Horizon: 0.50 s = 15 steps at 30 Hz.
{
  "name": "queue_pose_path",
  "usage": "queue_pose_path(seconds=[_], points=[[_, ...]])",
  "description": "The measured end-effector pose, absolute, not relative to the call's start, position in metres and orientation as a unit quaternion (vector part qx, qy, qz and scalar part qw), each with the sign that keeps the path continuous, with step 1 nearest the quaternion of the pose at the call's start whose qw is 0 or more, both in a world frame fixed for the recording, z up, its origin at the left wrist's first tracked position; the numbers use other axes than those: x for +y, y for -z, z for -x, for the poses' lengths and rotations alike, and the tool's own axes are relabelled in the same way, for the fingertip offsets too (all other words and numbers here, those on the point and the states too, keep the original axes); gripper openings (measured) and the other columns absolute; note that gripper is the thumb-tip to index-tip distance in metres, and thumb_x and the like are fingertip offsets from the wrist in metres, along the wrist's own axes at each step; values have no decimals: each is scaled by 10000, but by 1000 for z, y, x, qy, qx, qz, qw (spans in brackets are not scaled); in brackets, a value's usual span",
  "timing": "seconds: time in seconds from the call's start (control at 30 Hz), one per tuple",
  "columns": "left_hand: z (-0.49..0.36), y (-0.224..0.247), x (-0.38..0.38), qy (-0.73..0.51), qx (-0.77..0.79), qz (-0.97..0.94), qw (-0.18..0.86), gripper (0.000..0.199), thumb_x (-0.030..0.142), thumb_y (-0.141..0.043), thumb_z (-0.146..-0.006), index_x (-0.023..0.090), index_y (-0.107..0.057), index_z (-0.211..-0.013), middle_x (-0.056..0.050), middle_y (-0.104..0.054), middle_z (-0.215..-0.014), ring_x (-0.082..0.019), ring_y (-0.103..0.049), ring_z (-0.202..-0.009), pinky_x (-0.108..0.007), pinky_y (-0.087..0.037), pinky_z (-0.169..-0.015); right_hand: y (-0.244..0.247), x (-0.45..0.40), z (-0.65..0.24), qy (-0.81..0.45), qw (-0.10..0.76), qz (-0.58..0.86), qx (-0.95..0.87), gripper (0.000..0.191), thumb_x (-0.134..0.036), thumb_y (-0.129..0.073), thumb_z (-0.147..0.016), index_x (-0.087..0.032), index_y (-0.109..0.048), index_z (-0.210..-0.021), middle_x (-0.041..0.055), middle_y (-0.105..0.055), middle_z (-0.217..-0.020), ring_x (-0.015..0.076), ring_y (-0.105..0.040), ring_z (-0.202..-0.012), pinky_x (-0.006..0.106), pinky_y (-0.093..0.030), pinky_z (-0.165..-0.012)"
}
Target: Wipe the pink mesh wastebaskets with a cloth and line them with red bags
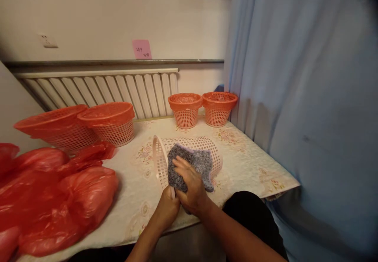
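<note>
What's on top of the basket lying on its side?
A gray cloth lies on the basket, with the right hand on the cloth. The part of the basket they cover can't be seen.

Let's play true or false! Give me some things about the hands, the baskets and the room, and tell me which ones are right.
1. The right hand lies on a gray cloth. True.
2. The basket under the cloth stands upright. False: it lies on its side.
3. The left hand holds that basket by its rim. True.
4. The curtain is red. False: the curtain is blue.
5. The pink note is on the table. False: the pink note is on the wall.
</note>
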State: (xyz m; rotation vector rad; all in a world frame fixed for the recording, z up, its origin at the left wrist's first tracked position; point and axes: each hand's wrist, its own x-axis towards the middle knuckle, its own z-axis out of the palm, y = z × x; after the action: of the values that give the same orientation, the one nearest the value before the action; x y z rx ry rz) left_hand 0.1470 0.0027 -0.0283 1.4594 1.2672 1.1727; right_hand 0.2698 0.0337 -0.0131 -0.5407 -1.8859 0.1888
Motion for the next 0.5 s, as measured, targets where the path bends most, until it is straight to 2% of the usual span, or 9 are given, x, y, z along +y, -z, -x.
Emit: queue_pose_path(seconds=[0.13,0.23,0.37,0.5], points=[[-143,34,4,-462,509,-587,429,348,343,-558,-795,117,-646,-1044,-113,-712,-1073,-271,-623,-1055,-405,-465,-970,13,43,-272,-70,554,256,-789,558,-49,-500,-695,-177,-487,-1238,108,-519,-1362,235,-370,-1356,474,-350,-1098],[-140,34,4,-450,501,-585,452,392,383,-554,-822,116,-647,-1093,-114,-710,-1104,-275,-618,-1091,-409,-466,-979,15,63,-285,-74,585,334,-735,585,-36,-470,-694,-178,-501,-1261,98,-533,-1349,214,-408,-1331,455,-331,-1114],[-137,34,-1,-428,507,-614,428,384,376,-538,-837,140,-668,-1110,-102,-696,-1156,-271,-598,-1133,-422,-409,-1044,21,92,-316,-80,602,473,-638,529,-107,-487,-742,-172,-540,-1264,103,-563,-1323,225,-492,-1263,437,-365,-1088],[-133,38,-7,-396,528,-627,415,343,343,-537,-821,153,-701,-1054,-94,-717,-1112,-277,-618,-1092,-435,-417,-1033,29,112,-347,-77,596,599,-529,470,-189,-517,-743,-149,-592,-1205,119,-638,-1218,258,-584,-1150,435,-427,-1025]])
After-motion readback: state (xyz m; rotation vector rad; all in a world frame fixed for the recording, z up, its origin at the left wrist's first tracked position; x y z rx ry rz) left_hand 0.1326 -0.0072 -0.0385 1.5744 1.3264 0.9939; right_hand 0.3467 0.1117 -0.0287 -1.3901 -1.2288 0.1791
